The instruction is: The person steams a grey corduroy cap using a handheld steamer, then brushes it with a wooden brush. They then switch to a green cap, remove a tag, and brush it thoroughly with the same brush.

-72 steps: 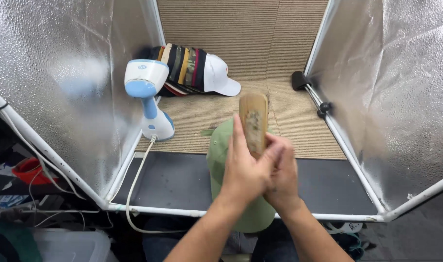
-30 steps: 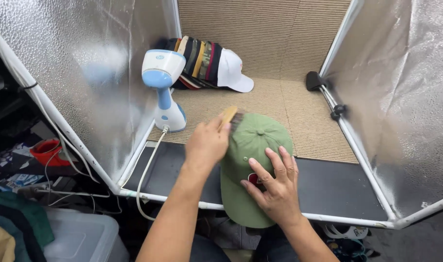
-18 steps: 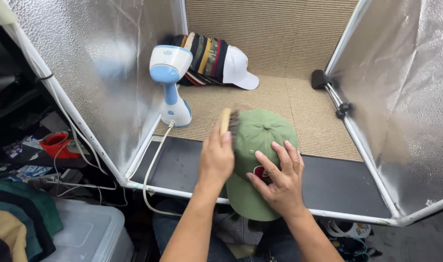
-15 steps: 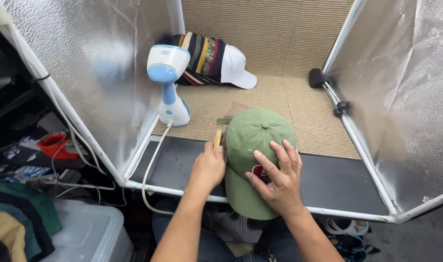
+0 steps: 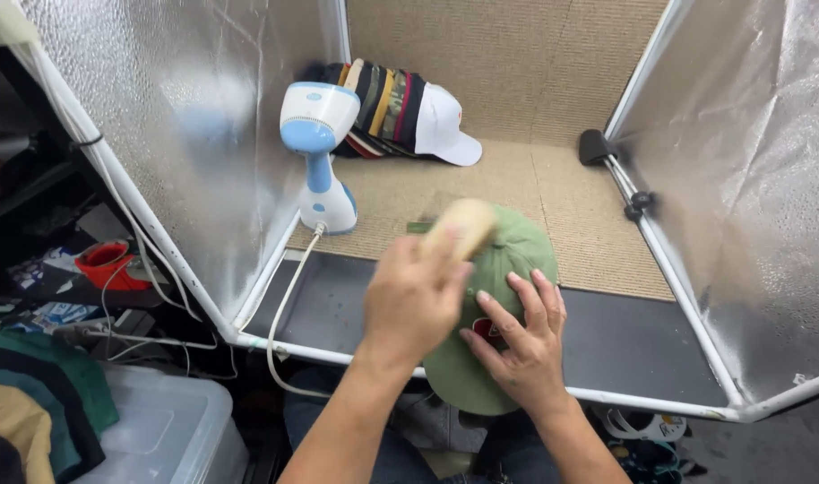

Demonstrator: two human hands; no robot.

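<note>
The left hand (image 5: 414, 300) grips a wooden brush (image 5: 459, 229) over the green cap (image 5: 504, 296) at the surface's front edge; the right hand (image 5: 521, 345) presses flat on it. A hard stroke might slide the cap off. At 8 o'clock, a clear bin (image 5: 163, 430) beside folded clothes; contents unclear

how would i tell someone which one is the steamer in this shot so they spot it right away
Start at the silver reflective wall on the left of the booth. At its foot, on the tan mat, stands the garment steamer, upright, just in front of the row of stacked caps. It is the only white and light blue thing there, with a white cord trailing from its base.
</note>
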